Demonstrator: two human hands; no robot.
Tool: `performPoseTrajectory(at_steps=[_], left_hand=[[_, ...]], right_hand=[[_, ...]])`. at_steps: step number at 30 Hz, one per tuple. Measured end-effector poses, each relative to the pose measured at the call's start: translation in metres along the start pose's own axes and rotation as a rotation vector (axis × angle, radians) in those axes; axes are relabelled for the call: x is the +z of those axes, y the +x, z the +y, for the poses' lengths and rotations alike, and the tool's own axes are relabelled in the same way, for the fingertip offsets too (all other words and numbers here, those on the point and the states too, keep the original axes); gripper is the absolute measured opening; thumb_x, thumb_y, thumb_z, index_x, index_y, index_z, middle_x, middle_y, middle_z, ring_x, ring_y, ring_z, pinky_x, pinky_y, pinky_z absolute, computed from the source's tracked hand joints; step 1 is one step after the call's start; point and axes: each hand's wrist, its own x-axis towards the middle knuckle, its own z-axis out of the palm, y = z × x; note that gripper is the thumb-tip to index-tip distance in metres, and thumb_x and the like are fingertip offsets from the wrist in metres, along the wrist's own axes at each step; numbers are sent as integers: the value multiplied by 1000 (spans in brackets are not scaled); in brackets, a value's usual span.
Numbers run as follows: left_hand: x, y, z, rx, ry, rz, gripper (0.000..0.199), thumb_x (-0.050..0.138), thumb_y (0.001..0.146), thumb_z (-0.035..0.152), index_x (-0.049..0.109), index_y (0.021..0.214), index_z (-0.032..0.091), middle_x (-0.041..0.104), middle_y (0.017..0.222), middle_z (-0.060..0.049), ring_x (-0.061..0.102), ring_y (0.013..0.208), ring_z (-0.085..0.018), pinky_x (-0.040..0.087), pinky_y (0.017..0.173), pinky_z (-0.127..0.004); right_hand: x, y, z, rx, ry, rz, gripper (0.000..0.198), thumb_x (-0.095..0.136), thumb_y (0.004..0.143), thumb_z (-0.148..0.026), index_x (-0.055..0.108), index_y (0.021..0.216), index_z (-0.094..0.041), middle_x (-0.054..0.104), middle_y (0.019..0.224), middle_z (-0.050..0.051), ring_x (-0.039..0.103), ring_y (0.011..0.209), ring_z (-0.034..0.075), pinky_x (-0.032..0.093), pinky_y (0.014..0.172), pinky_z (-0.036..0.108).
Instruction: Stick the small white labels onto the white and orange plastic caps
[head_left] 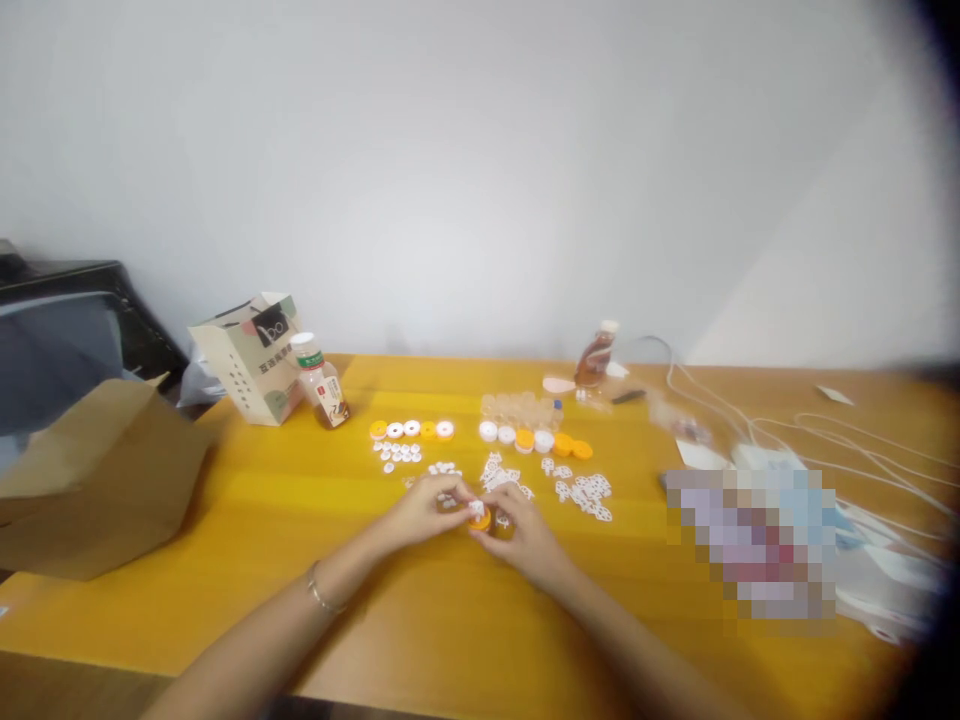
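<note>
My left hand (pixel 429 512) and my right hand (pixel 523 535) meet over the front middle of the table. Between their fingertips is a round orange cap (pixel 481 523), with a small white plastic piece (pixel 475 508) on top. My right thumb and fingers close around the cap from the right. The left fingers pinch at the white piece and the cap's left edge. Just beyond lie loose white flat cut-out pieces (pixel 496 475), more of them (pixel 589 493) to the right, and small white round pieces (pixel 397 453) to the left.
Rows of orange and white caps (pixel 412 429) and clear small containers (pixel 517 408) sit farther back. A labelled bottle (pixel 321 385) and paper bag (pixel 255 365) stand left, near an open cardboard box (pixel 112 480). Right are a brown bottle (pixel 596 355), cables (pixel 724 410) and a blurred-out item (pixel 750 545).
</note>
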Motion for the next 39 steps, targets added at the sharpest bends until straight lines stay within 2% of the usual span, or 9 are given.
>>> performPoseTrajectory(at_steps=[4,7,9,13,19,25,33,36,39], left_hand=[[-10,20,4,21,-37,45,25,59,74,31,58,93,16,63,90,-6,58,83,-16,45,75,-25],[-23,57,-13,34,52,193,22,53,78,29,58,95,17,62,95,-6,57,89,-16,44,82,-28],[-30,90,-32,-25,175,297,21,51,78,25,58,95,16,62,96,-7,57,88,-17,43,84,-32],[-26,148,-66,-37,194,288,34,52,73,13,54,107,14,56,111,-11,52,101,-21,37,93,-37],[-8,177,-84,-33,140,260,32,59,66,9,59,98,14,60,104,-11,53,100,-22,36,93,-37],[-14,162,-76,-74,27,378,20,58,72,19,56,90,11,61,94,-11,56,91,-20,40,86,-36],[-10,60,-11,7,-268,367,34,53,78,30,47,109,18,58,100,-6,56,91,-15,43,83,-29],[3,34,-1,9,-228,427,33,57,76,27,49,106,19,57,102,-6,55,90,-16,43,82,-28],[12,26,-1,-3,-224,396,33,57,75,25,48,106,19,57,98,-6,55,88,-16,44,80,-28]], right_hand=[[1,4,3,194,422,24,27,64,68,-33,53,89,-21,59,80,0,56,70,14,46,66,28],[1,7,6,314,626,82,32,71,60,-33,53,84,-21,61,82,0,59,77,15,46,76,30],[-1,7,6,369,679,106,35,74,56,-33,54,83,-20,63,84,1,60,80,17,45,80,32],[-5,7,3,434,726,101,38,75,54,-36,58,83,-19,65,84,2,61,82,18,45,83,34],[-6,8,2,445,727,106,39,75,53,-36,61,85,-19,67,82,2,62,81,20,46,83,38],[-6,9,7,394,716,193,41,76,53,-33,57,87,-20,66,88,4,62,84,20,48,79,37],[-8,9,4,394,735,253,39,74,56,-31,59,89,-20,67,86,4,63,79,20,49,77,37],[-7,10,5,380,744,232,42,73,57,-32,60,94,-20,66,93,4,63,80,21,49,76,37],[-5,10,7,351,749,213,41,73,57,-33,61,95,-21,66,97,5,63,84,21,48,79,37]])
